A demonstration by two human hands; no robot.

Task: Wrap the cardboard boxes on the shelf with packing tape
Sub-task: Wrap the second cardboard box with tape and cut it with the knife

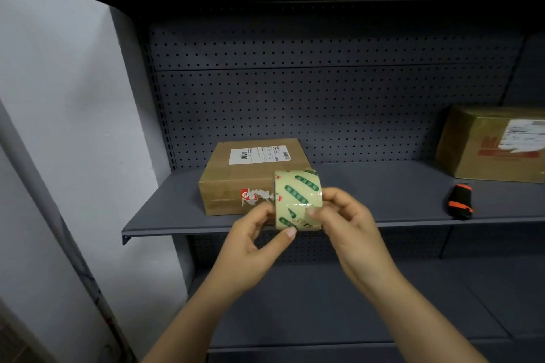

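A roll of pale packing tape (296,191) with green print is held upright in front of the grey shelf (383,197). My left hand (253,242) grips the roll from below, thumb against its bottom edge. My right hand (348,218) pinches the tape's outer surface on the right side. Behind the roll, a flat cardboard box (236,177) with a white shipping label lies on the shelf, partly hidden by the tape. A second, taller cardboard box (489,144) stands at the far right of the shelf.
A black and orange utility knife (459,201) lies on the shelf near its front edge, to the right. A perforated grey back panel (324,103) rises behind the shelf. A lower shelf (339,312) sits beneath. A white wall (59,127) borders the left.
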